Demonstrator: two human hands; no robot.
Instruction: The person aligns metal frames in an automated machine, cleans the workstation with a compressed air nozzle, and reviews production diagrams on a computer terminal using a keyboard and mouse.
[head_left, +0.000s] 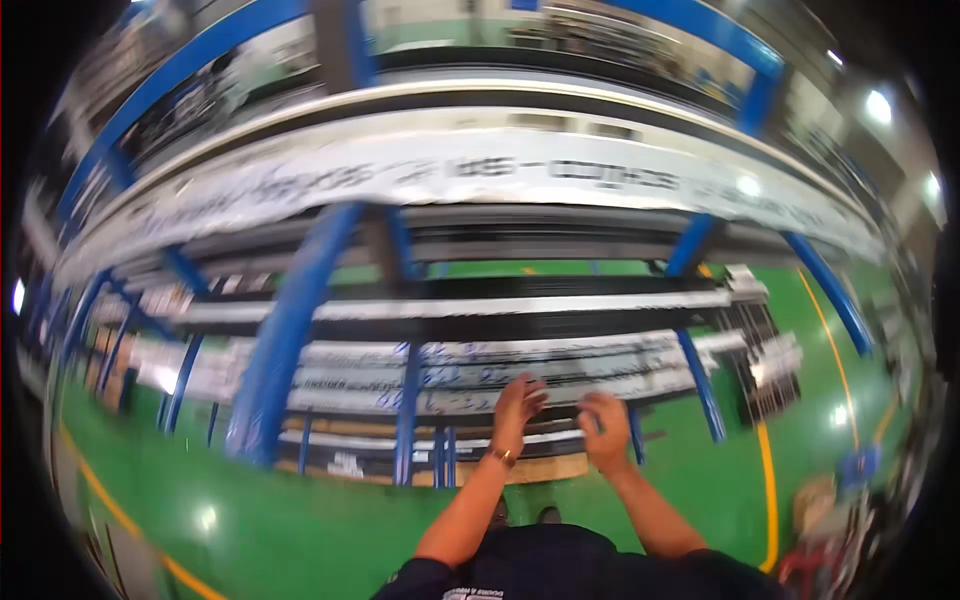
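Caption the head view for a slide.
Left hand and right hand reach for wrapped bundles in a blue rack.

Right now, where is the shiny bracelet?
The bracelet sits low centre in the head view, on the wrist under the left hand, by the blue rack.

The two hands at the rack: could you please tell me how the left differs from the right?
The left hand wears a wrist band; the right hand has a bare wrist. The left hand lies stretched out on a white wrapped bundle; the right hand looks curled and sits lower. Both reach into the blue rack.
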